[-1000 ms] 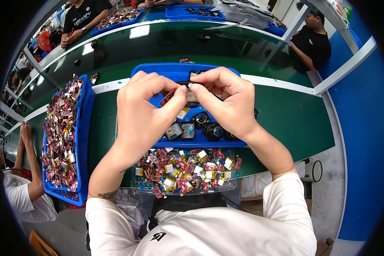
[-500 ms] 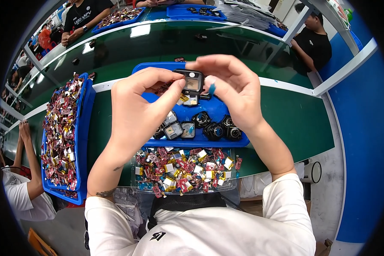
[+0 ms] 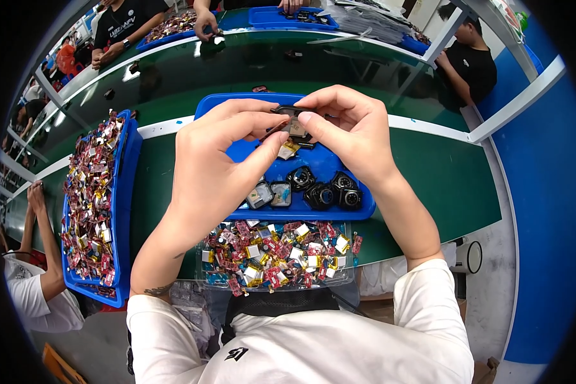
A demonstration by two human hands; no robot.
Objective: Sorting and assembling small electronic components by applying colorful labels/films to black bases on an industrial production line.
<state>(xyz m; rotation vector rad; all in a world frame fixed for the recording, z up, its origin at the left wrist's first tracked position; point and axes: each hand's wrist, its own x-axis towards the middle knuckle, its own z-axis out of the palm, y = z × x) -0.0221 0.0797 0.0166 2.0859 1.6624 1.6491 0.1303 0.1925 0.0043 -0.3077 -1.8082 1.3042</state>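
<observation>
Above a blue tray (image 3: 365,211), both my hands are closed around a small black watch case (image 3: 288,109). My right hand (image 3: 355,131) pinches its right side, thumb in front and fingers behind. My left hand (image 3: 217,147) is at its left side, fingers and thumb holding a thin reddish-brown piece (image 3: 274,130), seen edge-on, that looks like a circuit board. Fingers partly cover the case. Below, a silver battery with yellow tape (image 3: 288,151) shows. In the tray lie several black round watch cases (image 3: 320,196) and squarish cases with pale insides (image 3: 281,193).
A clear tray heaped with red circuit boards and batteries (image 3: 275,256) sits nearest me. At the left stands a long blue bin (image 3: 123,211) piled with similar boards. Across the green conveyor (image 3: 249,64), a co-worker's hand (image 3: 206,24) reaches down. A white metal post (image 3: 518,102) slants at the right.
The case has tilted, and my right fingers have closed onto it. The blue film scrap at my right thumb no longer shows. Across the conveyor, a co-worker's hand has come into view.
</observation>
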